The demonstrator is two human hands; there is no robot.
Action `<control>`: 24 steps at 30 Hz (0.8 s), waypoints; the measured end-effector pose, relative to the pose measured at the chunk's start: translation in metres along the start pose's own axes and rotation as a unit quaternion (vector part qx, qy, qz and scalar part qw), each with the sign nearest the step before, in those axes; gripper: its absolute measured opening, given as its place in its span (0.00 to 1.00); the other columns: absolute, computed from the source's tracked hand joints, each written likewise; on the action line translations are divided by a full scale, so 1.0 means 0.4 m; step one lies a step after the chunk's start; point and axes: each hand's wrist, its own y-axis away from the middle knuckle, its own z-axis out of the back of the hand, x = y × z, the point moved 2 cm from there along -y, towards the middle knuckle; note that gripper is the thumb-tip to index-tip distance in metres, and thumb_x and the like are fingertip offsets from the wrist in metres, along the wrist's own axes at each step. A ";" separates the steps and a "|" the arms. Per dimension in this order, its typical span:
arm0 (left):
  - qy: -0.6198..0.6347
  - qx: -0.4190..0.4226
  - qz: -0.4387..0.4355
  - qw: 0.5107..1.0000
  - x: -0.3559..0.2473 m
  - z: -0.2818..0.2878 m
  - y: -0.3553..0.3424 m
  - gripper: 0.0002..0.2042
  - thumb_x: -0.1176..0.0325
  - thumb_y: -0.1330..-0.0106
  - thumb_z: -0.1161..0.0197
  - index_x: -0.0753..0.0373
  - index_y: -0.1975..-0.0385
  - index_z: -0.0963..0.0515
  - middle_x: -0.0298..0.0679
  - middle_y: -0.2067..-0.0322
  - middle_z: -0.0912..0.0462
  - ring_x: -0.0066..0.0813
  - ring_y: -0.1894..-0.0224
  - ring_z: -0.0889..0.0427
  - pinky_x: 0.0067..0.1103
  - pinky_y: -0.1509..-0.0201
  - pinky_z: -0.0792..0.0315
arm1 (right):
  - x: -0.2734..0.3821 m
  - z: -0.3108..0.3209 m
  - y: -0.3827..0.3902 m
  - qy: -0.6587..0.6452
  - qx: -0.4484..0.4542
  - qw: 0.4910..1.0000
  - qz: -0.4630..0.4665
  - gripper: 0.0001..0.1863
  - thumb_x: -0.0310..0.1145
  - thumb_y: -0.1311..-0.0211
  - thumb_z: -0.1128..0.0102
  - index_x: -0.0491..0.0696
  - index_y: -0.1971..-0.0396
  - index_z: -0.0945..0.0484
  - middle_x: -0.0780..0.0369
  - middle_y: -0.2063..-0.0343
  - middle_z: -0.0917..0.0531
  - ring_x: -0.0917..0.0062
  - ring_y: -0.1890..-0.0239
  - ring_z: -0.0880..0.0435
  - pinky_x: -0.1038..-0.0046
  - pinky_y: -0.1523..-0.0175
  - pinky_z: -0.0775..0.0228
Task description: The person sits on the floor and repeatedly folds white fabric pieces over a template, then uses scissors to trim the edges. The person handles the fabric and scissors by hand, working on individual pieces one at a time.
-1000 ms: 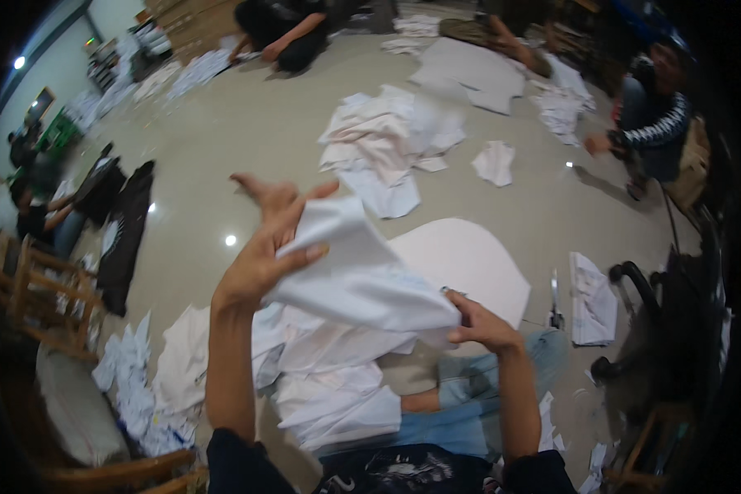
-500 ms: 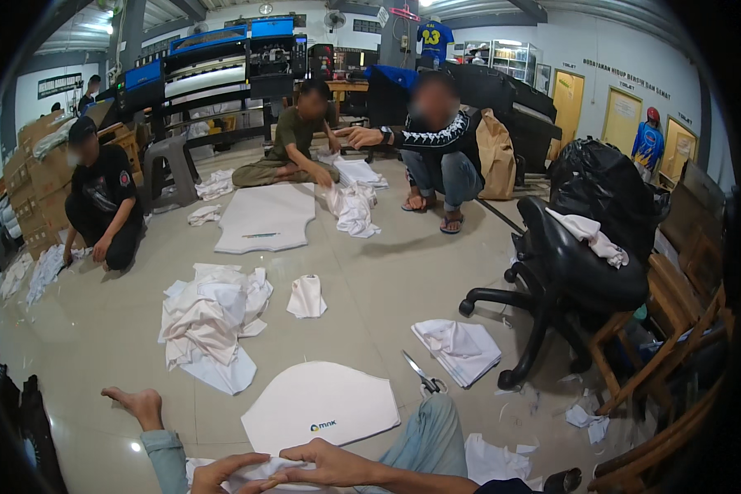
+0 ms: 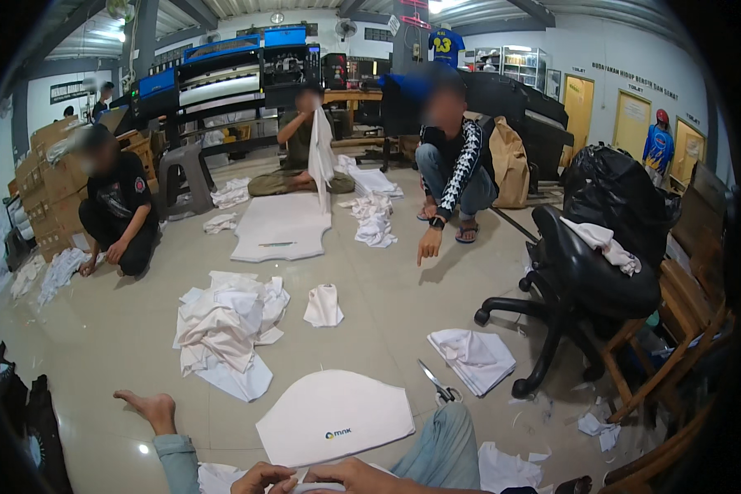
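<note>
Two hands meet at the near edge, partly cut by it. The left hand and the right hand have their fingers closed on a white cloth — it is between them. Beyond lies a flat white panel; scissors lie at its right — a cloth heap farther left.

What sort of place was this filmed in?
Probably a garment workshop: a pile of pale cloth, a pair of scissors and, at the back, what looks like a wide printer suggest it.
</note>
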 end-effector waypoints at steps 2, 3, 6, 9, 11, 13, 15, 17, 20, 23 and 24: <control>0.006 -0.027 -0.012 1.000 0.013 -0.008 -0.002 0.05 0.79 0.33 0.40 0.66 0.59 0.21 0.34 0.62 0.20 0.19 0.60 0.23 0.18 0.54 0.28 | -0.011 -0.002 -0.002 -0.001 0.010 1.000 -0.015 0.14 0.34 0.39 0.34 0.41 0.59 0.22 0.52 0.70 0.18 0.65 0.68 0.17 0.67 0.61 0.27; -0.028 -0.041 -0.035 0.998 0.023 -0.002 0.003 0.06 0.80 0.34 0.41 0.67 0.59 0.22 0.36 0.63 0.21 0.22 0.60 0.22 0.19 0.54 0.28 | -0.017 0.000 -0.003 -0.012 0.015 1.000 -0.024 0.15 0.35 0.39 0.34 0.41 0.58 0.22 0.53 0.69 0.17 0.67 0.67 0.17 0.68 0.61 0.27; -0.131 -0.073 -0.132 0.980 0.008 0.018 0.016 0.06 0.82 0.35 0.41 0.68 0.60 0.22 0.39 0.63 0.21 0.26 0.58 0.22 0.19 0.52 0.28 | -0.045 0.017 -0.008 -0.007 0.071 0.995 -0.072 0.16 0.38 0.37 0.36 0.42 0.55 0.21 0.54 0.67 0.16 0.66 0.66 0.18 0.67 0.60 0.28; -0.290 -0.154 -0.305 0.894 0.016 0.114 0.050 0.13 0.81 0.44 0.35 0.63 0.59 0.19 0.42 0.68 0.17 0.33 0.67 0.18 0.25 0.62 0.24 | -0.072 0.023 -0.017 -0.016 0.219 0.967 -0.128 0.16 0.41 0.34 0.39 0.44 0.56 0.19 0.53 0.66 0.17 0.61 0.67 0.18 0.64 0.58 0.28; -0.305 -0.150 -0.346 0.875 0.019 0.160 0.108 0.19 0.82 0.48 0.32 0.63 0.53 0.18 0.45 0.60 0.16 0.37 0.59 0.16 0.27 0.55 0.22 | -0.140 0.023 0.023 -0.046 0.196 0.979 -0.024 0.12 0.38 0.35 0.35 0.45 0.60 0.16 0.64 0.75 0.18 0.81 0.75 0.22 0.75 0.68 0.30; -0.283 -0.184 -0.319 0.886 -0.057 0.148 0.083 0.13 0.86 0.50 0.32 0.62 0.67 0.13 0.41 0.70 0.15 0.33 0.71 0.16 0.24 0.68 0.22 | -0.172 0.063 0.075 -0.027 0.246 0.937 -0.246 0.14 0.41 0.37 0.34 0.44 0.60 0.16 0.64 0.73 0.16 0.81 0.74 0.20 0.74 0.64 0.27; -0.249 -0.133 -0.295 0.913 -0.073 0.158 0.081 0.15 0.84 0.45 0.33 0.62 0.58 0.16 0.41 0.64 0.17 0.33 0.64 0.17 0.24 0.64 0.24 | -0.154 0.119 0.108 -0.016 0.191 0.943 -0.272 0.12 0.33 0.44 0.28 0.41 0.64 0.14 0.65 0.76 0.17 0.84 0.73 0.22 0.78 0.67 0.31; -0.172 -0.068 -0.246 0.951 -0.119 0.155 0.102 0.15 0.79 0.37 0.37 0.63 0.50 0.20 0.41 0.58 0.19 0.32 0.58 0.19 0.23 0.56 0.27 | -0.220 0.153 0.173 -0.023 0.150 0.961 -0.229 0.16 0.33 0.47 0.29 0.36 0.64 0.16 0.62 0.71 0.16 0.78 0.66 0.20 0.76 0.58 0.28; -0.124 0.040 -0.132 0.983 -0.086 0.166 0.132 0.18 0.75 0.34 0.39 0.65 0.44 0.27 0.42 0.60 0.21 0.35 0.59 0.20 0.27 0.51 0.27 | -0.251 0.212 0.223 -0.090 0.152 0.937 -0.303 0.24 0.36 0.43 0.31 0.38 0.50 0.23 0.60 0.64 0.17 0.77 0.61 0.21 0.70 0.59 0.28; -0.117 0.074 -0.099 0.985 0.020 0.188 0.171 0.16 0.77 0.35 0.40 0.68 0.47 0.28 0.44 0.60 0.25 0.36 0.59 0.21 0.30 0.53 0.27 | -0.240 0.276 0.202 0.065 0.225 0.917 -0.322 0.25 0.35 0.43 0.31 0.37 0.49 0.23 0.60 0.63 0.17 0.76 0.59 0.21 0.71 0.54 0.28; -0.113 0.070 -0.072 0.989 0.061 0.160 0.178 0.15 0.78 0.36 0.41 0.69 0.50 0.27 0.44 0.60 0.26 0.37 0.59 0.21 0.31 0.54 0.27 | -0.250 0.318 0.206 0.130 0.251 0.903 -0.322 0.24 0.34 0.44 0.31 0.37 0.49 0.22 0.60 0.63 0.17 0.76 0.59 0.20 0.71 0.52 0.28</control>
